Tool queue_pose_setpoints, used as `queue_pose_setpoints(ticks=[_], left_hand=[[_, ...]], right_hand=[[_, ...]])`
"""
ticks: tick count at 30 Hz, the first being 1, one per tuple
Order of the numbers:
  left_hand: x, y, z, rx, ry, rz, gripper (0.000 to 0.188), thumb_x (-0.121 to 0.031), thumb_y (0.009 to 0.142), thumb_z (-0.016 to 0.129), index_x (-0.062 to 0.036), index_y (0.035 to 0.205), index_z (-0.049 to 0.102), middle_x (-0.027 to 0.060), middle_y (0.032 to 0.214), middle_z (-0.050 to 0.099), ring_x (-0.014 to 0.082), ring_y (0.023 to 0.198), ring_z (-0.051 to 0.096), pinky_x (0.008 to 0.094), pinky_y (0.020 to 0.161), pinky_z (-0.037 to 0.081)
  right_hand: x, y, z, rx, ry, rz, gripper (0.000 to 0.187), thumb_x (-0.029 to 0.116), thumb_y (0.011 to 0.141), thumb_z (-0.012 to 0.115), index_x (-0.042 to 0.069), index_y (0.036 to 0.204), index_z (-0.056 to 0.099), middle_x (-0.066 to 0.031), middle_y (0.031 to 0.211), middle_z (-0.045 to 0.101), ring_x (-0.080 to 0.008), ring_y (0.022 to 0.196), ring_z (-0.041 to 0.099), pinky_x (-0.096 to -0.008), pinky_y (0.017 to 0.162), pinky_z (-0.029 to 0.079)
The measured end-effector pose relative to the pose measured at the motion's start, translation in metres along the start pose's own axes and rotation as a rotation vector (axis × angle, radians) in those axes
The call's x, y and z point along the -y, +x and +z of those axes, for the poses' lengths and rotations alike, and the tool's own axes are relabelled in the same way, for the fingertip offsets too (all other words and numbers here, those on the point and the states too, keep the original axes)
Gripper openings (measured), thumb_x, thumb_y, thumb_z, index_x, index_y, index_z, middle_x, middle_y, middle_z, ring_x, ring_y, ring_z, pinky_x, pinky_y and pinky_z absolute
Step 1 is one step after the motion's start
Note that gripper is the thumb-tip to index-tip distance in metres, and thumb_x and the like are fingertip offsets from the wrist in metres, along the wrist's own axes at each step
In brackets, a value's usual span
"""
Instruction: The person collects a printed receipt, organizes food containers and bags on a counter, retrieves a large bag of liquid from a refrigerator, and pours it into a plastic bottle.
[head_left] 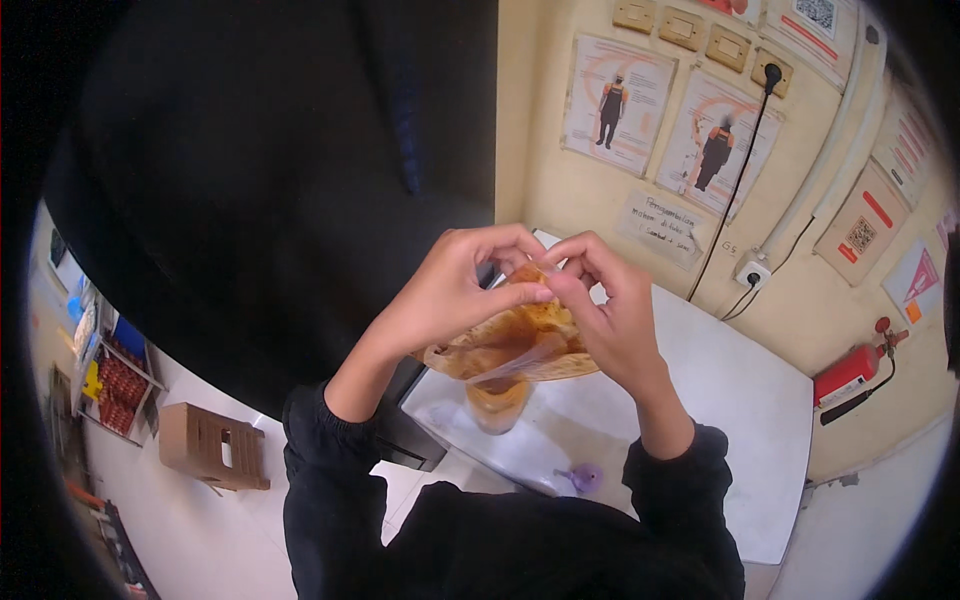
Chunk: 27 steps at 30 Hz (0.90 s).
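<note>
Head view: my left grip (452, 282) and right grip (612, 315) pinched the bag (528, 335) at its top, its bulk hanging beneath.

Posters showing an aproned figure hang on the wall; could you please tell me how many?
2: the left poster and, beside it and slightly lower, the right poster, both below the wall plates. The black surface might hide others.

The person's left hand (452, 278) and right hand (612, 305) are raised close together, thumbs (517, 294) nearly touching and fingers (508, 238) curled in a pinch, while both bare forearms (362, 382) slant inward from dark, gathered sleeves (690, 478)
</note>
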<state>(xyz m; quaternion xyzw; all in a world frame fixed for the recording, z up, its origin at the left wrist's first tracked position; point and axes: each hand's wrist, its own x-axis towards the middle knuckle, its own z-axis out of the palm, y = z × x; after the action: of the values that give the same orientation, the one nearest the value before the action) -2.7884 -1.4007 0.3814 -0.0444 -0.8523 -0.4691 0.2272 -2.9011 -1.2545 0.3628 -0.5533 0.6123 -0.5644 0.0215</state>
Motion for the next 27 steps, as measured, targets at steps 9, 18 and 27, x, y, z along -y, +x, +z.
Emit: queue_pose_setpoints(ticks=[9, 18, 27], left_hand=[[-0.008, -0.004, -0.011, -0.040, 0.339, 0.070, 0.016, -0.017, 0.081, 0.067, -0.0036, 0.089, 0.063, 0.0071, 0.086, 0.064, 0.0163, 0.086, 0.060, 0.0313, 0.084, 0.043], [-0.044, 0.007, 0.036, 0.056, 1.130, 0.450, 0.023, -0.029, 0.077, 0.067, -0.0100, 0.091, 0.064, 0.0024, 0.087, 0.059, 0.0208, 0.099, 0.053, 0.0508, 0.104, 0.023], [-0.018, 0.026, 0.037, 0.239, 0.796, 0.389, 0.013, -0.021, 0.083, 0.061, -0.0083, 0.082, 0.060, 0.0065, 0.074, 0.056, 0.0208, 0.072, 0.055, 0.0338, 0.069, 0.038]], right_hand=[[-0.046, -0.054, -0.024, -0.077, -0.017, 0.037, 0.026, 0.014, 0.077, 0.072, 0.001, 0.097, 0.063, -0.0067, 0.081, 0.061, -0.0129, 0.069, 0.057, -0.0246, 0.066, 0.045], [-0.051, -0.059, 0.002, -0.210, 0.139, 0.096, 0.017, 0.009, 0.075, 0.073, 0.000, 0.089, 0.068, -0.0066, 0.078, 0.064, -0.0121, 0.073, 0.059, -0.0237, 0.067, 0.045], [-0.076, -0.046, 0.030, -0.175, 0.512, 0.162, 0.013, 0.005, 0.080, 0.068, 0.000, 0.091, 0.066, -0.0034, 0.083, 0.066, -0.0084, 0.079, 0.058, -0.0234, 0.072, 0.046]])
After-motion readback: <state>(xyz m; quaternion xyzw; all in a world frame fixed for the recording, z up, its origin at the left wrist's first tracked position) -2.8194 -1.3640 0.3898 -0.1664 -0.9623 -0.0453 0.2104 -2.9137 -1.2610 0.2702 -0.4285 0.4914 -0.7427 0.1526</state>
